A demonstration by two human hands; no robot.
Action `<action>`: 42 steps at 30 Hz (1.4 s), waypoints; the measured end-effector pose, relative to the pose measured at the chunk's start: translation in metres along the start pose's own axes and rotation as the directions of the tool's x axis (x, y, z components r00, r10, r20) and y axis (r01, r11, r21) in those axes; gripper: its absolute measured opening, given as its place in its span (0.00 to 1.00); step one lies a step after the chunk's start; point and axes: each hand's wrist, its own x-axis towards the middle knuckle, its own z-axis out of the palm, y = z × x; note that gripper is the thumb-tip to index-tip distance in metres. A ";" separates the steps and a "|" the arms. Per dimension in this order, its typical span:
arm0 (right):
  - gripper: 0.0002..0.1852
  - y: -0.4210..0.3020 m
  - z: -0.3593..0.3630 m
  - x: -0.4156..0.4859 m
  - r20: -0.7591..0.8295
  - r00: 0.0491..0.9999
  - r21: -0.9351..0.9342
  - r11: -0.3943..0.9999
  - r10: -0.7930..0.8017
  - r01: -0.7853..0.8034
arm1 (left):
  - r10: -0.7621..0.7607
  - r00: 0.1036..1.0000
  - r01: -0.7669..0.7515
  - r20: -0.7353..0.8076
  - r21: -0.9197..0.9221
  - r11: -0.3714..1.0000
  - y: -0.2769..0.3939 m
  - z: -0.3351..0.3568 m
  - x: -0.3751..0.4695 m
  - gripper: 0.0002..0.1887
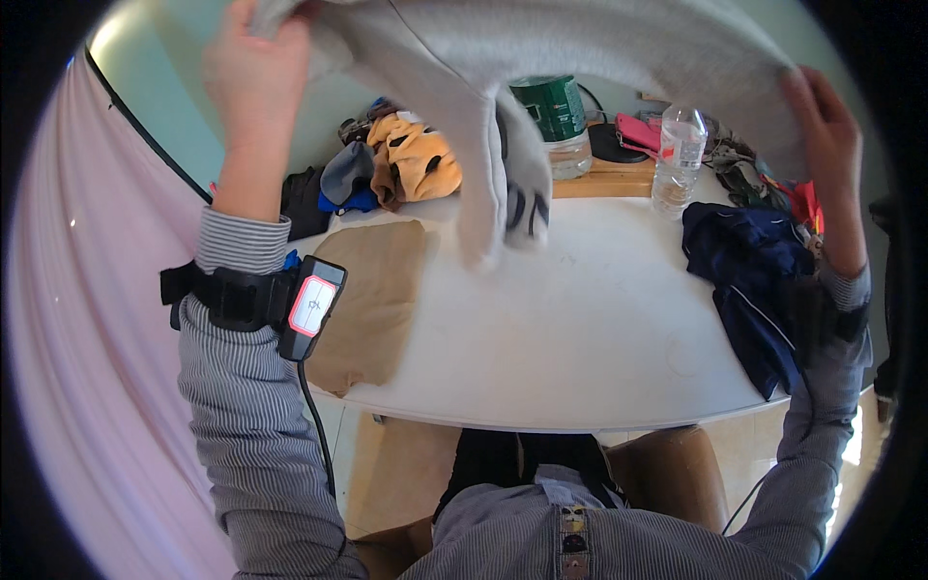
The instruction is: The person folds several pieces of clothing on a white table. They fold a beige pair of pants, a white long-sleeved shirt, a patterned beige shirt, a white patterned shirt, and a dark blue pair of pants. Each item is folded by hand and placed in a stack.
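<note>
A light grey garment (580,40) is stretched across the top of the view, raised above the table. My left hand (261,80) grips it at the upper left, and my right hand (826,138) grips its other side at the right. Between them hang two narrow grey lengths, one with dark marks, their lower ends over the tabletop. The garment's upper part runs out of view, so its kind cannot be told. Below my left hand, a folded brown cloth (370,304) lies flat on the white table (551,326). A navy garment with pale piping (754,268) lies by my right forearm.
Crumpled clothes, among them an orange piece with black patches (420,159), are heaped at the back left. A clear plastic bottle (679,167), a green-labelled container (554,116) and a pink case (638,133) stand or lie at the back. A pink curtain (94,290) hangs left.
</note>
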 end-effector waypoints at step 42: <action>0.11 -0.054 0.164 -0.135 0.931 0.230 0.364 0.795 -0.285 -0.486 | 0.629 0.768 -0.559 0.123 -0.353 0.751 0.056 -0.209 -0.175 0.06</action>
